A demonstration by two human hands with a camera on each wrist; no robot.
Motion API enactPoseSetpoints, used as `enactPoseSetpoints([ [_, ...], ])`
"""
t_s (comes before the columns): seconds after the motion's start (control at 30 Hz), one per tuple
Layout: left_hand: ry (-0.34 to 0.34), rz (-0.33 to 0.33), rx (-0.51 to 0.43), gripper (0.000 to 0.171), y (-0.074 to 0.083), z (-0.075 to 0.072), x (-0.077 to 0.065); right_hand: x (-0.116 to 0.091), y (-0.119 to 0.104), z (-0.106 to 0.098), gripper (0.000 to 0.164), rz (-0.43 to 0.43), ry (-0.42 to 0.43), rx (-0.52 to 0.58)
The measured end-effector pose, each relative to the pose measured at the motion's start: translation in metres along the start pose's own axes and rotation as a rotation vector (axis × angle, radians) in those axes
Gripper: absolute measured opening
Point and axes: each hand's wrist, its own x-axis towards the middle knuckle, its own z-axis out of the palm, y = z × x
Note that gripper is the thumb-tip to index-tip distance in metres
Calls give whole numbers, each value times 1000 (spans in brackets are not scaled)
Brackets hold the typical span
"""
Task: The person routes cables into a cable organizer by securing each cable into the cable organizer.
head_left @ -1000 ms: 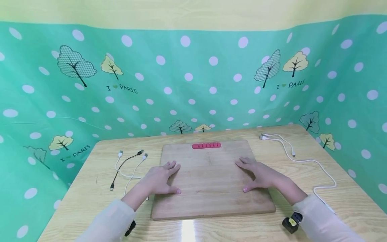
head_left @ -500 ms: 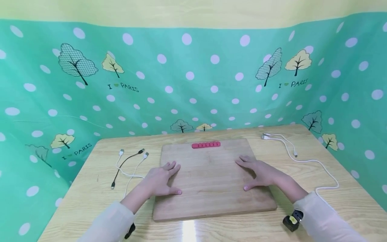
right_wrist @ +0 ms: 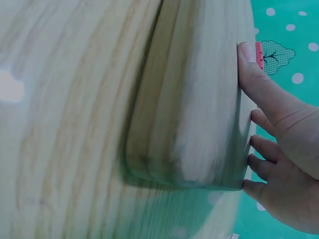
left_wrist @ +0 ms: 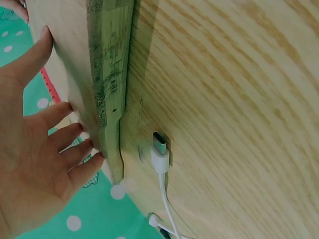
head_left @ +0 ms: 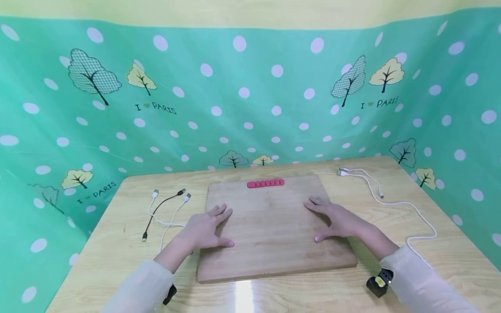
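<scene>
A wooden board [head_left: 270, 226] lies flat on the table in the head view. On its left part rests my left hand [head_left: 209, 228], fingers spread and fingertips touching the wood. My right hand [head_left: 337, 221] rests likewise on the right part, thumb apart from the fingers. Neither hand holds anything. At the board's far edge sits a red strip with several notches [head_left: 265, 183]. The left wrist view shows the left hand [left_wrist: 45, 154] against the board's face, close to its side edge [left_wrist: 109, 64]. In the right wrist view the right hand [right_wrist: 284, 144] touches the board near a rounded corner.
Left of the board lie white cables [head_left: 168, 224] and a short black cable [head_left: 156, 210] on the table [head_left: 105, 261]. One white cable's plug [left_wrist: 159, 154] lies beside the board. A long white cable [head_left: 399, 203] curves along the right. A green dotted curtain [head_left: 266, 87] hangs behind.
Both hands keep their places on the board. The whole head view has shifted slightly, and the board and cables appear a little higher in it.
</scene>
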Motion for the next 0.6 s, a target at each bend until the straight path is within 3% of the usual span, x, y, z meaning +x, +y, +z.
enactPoseSetpoints([
  [0.6,-60,-37,-60,90,6,-5,0,-2,-3,-3,94,3,-37,36],
])
